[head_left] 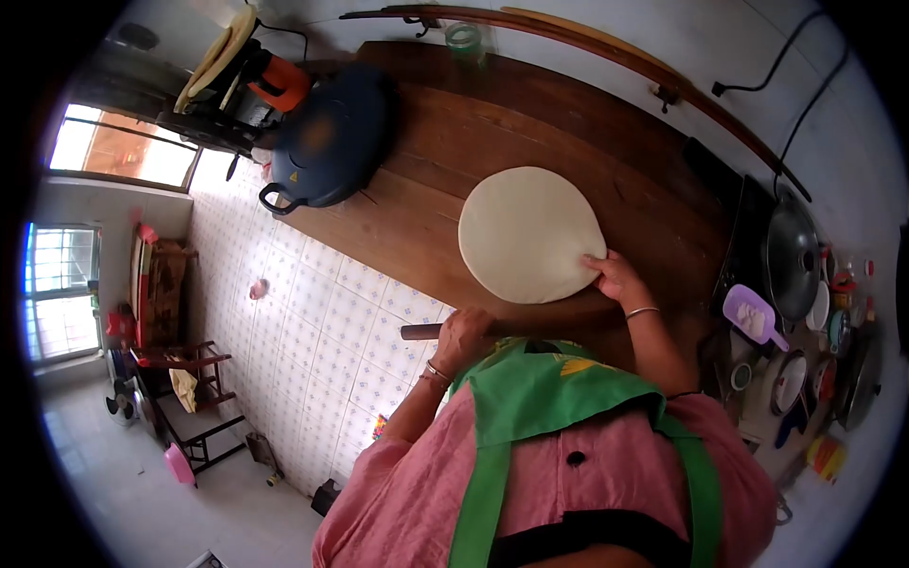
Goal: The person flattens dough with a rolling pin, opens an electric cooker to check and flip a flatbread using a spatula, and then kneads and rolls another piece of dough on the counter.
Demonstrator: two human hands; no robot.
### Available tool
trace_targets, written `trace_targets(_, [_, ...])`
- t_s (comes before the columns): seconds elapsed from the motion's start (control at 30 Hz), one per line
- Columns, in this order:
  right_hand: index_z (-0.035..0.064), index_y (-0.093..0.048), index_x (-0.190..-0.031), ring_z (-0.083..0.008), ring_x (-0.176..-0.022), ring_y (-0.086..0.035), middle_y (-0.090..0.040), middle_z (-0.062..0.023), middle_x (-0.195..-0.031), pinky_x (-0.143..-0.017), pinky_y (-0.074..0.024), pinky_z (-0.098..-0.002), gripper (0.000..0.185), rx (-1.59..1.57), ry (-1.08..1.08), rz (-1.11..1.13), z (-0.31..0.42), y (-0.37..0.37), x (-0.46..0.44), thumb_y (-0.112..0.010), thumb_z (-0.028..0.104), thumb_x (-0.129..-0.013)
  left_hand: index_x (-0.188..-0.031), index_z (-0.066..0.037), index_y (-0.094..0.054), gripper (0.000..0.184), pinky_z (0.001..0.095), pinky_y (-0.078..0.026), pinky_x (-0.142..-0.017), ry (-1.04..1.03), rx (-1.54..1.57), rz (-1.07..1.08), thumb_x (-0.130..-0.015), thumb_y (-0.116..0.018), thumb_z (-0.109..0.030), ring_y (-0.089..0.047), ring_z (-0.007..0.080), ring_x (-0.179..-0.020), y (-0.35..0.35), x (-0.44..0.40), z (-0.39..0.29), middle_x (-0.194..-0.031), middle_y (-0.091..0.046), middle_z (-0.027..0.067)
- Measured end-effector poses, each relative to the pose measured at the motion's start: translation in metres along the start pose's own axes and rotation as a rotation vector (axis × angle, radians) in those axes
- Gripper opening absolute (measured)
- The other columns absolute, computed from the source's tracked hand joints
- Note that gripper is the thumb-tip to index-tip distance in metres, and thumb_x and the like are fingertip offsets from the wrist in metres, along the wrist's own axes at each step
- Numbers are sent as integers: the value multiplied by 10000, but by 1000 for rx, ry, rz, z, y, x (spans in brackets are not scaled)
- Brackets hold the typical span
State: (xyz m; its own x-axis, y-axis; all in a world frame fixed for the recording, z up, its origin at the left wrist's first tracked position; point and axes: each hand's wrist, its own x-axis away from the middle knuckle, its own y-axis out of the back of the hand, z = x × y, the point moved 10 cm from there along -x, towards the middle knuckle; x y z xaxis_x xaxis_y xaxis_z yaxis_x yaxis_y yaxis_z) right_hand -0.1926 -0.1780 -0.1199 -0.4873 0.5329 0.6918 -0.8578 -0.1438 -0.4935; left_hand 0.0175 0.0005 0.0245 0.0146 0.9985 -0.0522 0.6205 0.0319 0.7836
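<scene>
A round, flat sheet of pale dough (528,232) lies on the dark wooden table. My right hand (617,276) pinches its near right edge between thumb and fingers, and the dough puckers slightly there. Close to the table's front edge, my left hand (462,338) is wrapped around a dark wooden rolling pin (418,332). One end of the pin sticks out to the left of my fist, over the tiled floor. The green apron and the table edge make its other end hard to make out.
A dark blue electric griddle (331,142) stands on the wooden table (426,123) at the left. A glass jar (464,40) is at the back. To the right are a purple scoop of white powder (753,314), a wok (793,257) and several bowls. A wooden rail (606,47) runs along the wall.
</scene>
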Motion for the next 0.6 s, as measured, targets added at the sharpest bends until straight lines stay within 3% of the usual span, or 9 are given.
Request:
trace_targets(0.2, [-20, -583, -1116, -232, -936, -666, -662, -110, -1059, -857, -563, -362, 293, 23, 69, -98, 14, 65, 15, -681, -8, -840, -903, -90, -665, 253, 417, -511, -701, -35, 18, 1, -685, -746, -190, -628, 315, -803, -10, -7, 17, -819, -639, 91])
trace_targets(0.23, [4, -587, -1123, -224, -917, -670, -662, -98, -1061, -779, -573, -349, 261, 134, 131, -112, 31, 66, 20, -663, 75, -883, -890, -89, -664, 256, 414, -509, -683, -20, -3, 26, -675, -756, -192, -625, 316, -787, -11, -16, 22, -809, -636, 91])
trace_targets(0.27, [4, -587, -1123, -224, -917, -670, -662, -98, -1061, -779, -573, -349, 261, 129, 128, -120, 39, 67, 24, -663, 75, -883, -878, -88, -662, 260, 411, -506, -665, -8, -23, 52, -665, -766, -195, -622, 316, -771, -13, -26, 26, -798, -634, 91])
trace_targets(0.37, [45, -619, -1086, -202, -837, -673, -679, -91, -983, -634, -538, -342, 247, 792, 322, -292, 75, 81, 35, -626, 230, -923, -899, -86, -653, 265, 409, -490, -722, -67, -40, 38, -674, -759, -178, -613, 304, -800, -3, -55, 23, -829, -635, 81])
trace_targets(0.4, [45, -619, -1086, -202, -837, -673, -679, -91, -983, -634, -538, -342, 247, 787, 321, -304, 71, 83, 42, -626, 230, -923, -899, -86, -653, 265, 409, -490, -722, -75, -35, 45, -674, -759, -178, -613, 304, -800, -2, -58, 22, -829, -635, 81])
trace_targets(0.47, [56, -631, -1059, -256, -847, -662, -676, -99, -928, -777, -517, -418, 220, 1358, 676, -428, 78, 52, 84, -606, 225, -920, -921, -84, -642, 257, 418, -450, -817, -127, -73, -86, -693, -740, -149, -593, 282, -845, 13, -62, 16, -857, -632, 61])
trace_targets(0.5, [69, -627, -1072, -278, -921, -640, -668, -96, -966, -879, -458, -463, 213, 1500, 736, -496, 69, 41, 102, -588, 217, -923, -1036, -98, -634, 333, 456, -384, -953, -50, -99, -27, -721, -733, -144, -567, 274, -993, 4, -57, 27, -980, -625, 60])
trace_targets(0.53, [82, -623, -1084, -299, -995, -618, -659, -93, -1003, -981, -399, -509, 210, 1644, 796, -561, 57, 30, 120, -571, 209, -925, -1036, -98, -634, 333, 456, -384, -953, -52, -95, -20, -721, -733, -144, -567, 274, -993, -4, -47, 30, -980, -625, 60])
trace_targets(0.6, [92, -610, -1111, -287, -1134, -554, -639, -90, -1092, -1077, -275, -546, 207, 1558, 963, -642, 34, 23, 149, -536, 180, -939, -1166, -124, -611, 385, 517, -309, -1046, 78, -230, -238, -799, -683, -215, -504, 298, -1176, 1, -20, 47, -1160, -596, 75])
